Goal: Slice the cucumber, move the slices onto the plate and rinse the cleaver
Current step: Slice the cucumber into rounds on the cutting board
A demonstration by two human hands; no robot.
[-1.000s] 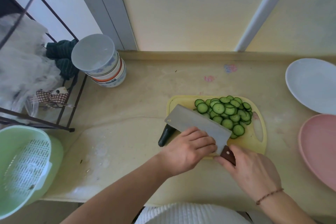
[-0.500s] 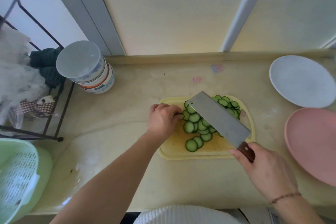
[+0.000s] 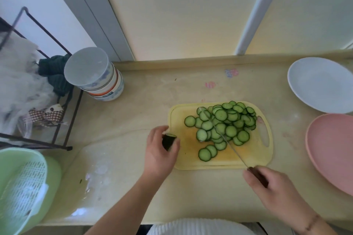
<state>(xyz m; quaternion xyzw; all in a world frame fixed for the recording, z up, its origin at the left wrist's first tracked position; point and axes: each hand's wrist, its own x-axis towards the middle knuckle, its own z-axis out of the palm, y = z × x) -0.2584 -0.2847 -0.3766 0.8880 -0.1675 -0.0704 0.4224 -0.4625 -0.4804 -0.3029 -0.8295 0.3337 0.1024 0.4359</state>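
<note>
A heap of several green cucumber slices lies on the yellow cutting board. My left hand grips the dark cucumber end stub at the board's left edge. My right hand holds the cleaver by its brown handle. The cleaver blade stands edge-on, running from the handle up into the slices. A white plate sits at the far right of the counter.
A pink plate lies at the right edge, below the white one. Stacked bowls stand at the back left beside a dark wire rack. A green colander basket sits at the front left.
My left hand pulled back from the slices to the board's left edge, holding the end stub. The cleaver turned from flat to edge-on and came down among the slices.
</note>
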